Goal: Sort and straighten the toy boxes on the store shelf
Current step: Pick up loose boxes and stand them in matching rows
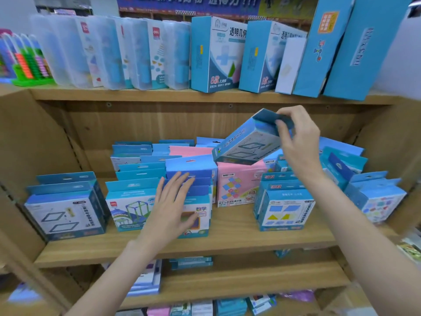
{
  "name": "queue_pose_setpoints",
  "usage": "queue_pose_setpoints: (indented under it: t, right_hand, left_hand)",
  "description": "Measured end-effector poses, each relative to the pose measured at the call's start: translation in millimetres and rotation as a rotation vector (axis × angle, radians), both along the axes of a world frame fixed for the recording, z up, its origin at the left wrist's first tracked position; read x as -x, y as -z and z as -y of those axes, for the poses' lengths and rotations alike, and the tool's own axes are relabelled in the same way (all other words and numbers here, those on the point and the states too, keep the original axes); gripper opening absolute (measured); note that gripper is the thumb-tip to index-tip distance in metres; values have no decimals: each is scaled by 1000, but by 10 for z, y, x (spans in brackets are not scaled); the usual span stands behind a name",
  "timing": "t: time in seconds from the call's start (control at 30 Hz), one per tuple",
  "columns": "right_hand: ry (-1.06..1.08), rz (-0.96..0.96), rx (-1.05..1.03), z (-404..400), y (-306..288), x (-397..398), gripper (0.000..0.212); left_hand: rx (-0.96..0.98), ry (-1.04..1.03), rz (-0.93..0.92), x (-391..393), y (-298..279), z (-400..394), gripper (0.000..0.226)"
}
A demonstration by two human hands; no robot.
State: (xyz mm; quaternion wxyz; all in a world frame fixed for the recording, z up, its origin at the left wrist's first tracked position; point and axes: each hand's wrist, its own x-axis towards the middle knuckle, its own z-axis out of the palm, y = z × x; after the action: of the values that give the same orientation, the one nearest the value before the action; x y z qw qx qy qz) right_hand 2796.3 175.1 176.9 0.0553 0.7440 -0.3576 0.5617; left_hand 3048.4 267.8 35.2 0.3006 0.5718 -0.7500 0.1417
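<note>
On the middle wooden shelf (227,245), blue toy boxes (66,208) are stood in rows at 9 o'clock. The left hand (173,201) is laid flat, fingers straight, against a stack of blue boxes (191,179) at centre. At 1 o'clock, a tilted blue box (246,144) is pinched by the right hand (298,137), apparently above a pink box (239,185).

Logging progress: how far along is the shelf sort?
Done: the left stack stands in a neat row. In hand: the right hand pinches a tilted blue box above the pink box; the left hand rests on front boxes. Left: right-side boxes lean unevenly.
</note>
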Motion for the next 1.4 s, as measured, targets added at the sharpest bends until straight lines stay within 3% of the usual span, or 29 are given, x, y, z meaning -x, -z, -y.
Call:
queue_pose_setpoints:
  t: [0.1,0.2,0.3,0.47,0.63,0.8,0.97,1.2,1.33,1.4]
  right_hand:
    - [10,31,-10,-169,-29,1,13]
    - [-58,-78,-30,-350,4,-68,12]
    - [-132,-254,-71,-482,103,-189,14]
    - [-215,-382,-294,-557,422,-452,15]
    - [-230,-396,-514,-642,629,-641,20]
    - [-295,-405,-559,-707,545,-878,18]
    - [-448,-464,-536,-768,479,-1523,8]
    - [-718,-485,-543,-919,611,-2863,8]
    - [-624,-581,-380,-926,695,-3382,24]
    - [-493,-812,-362,-895,772,-3436,58]
  left_hand:
    - [46,2,-111,-97,83,-237,49]
    - [73,-93,-210,-251,218,-463,42]
    - [22,-205,-225,-467,355,-616,56]
    - [-74,-265,-188,-785,417,-752,60]
    - [-120,-255,-172,-974,414,-816,73]
    - [-11,-297,-261,-1156,313,-895,60]
    - [31,-478,-432,-1495,361,-1162,59]
    - [61,-550,-514,-1803,417,-1452,60]
    - [18,-531,-508,-1867,508,-1584,55]
    - [-51,-505,-475,-1847,580,-1611,50]
